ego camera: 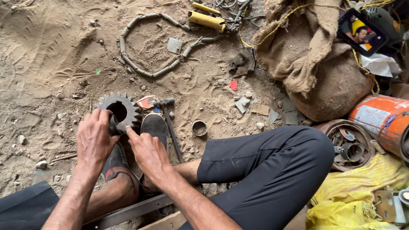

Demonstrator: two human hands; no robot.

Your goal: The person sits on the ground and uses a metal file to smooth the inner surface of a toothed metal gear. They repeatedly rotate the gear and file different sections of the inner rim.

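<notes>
A dark toothed gear wheel (123,108) stands on sandy ground just ahead of my feet in slippers (155,124). My left hand (93,137) grips a small dark part at the gear's lower edge. My right hand (147,150) pinches the same spot from the right, with the fingertips touching the gear near its hub hole. Both forearms reach forward between my knees.
A hammer (168,121) and a small metal ring (199,128) lie right of the gear. A loop of chain links (140,68), a yellow-handled tool (207,20), a burlap sack (310,55), a phone (361,33), an orange can of parts (400,126) and a yellow cloth (359,212) surround the spot.
</notes>
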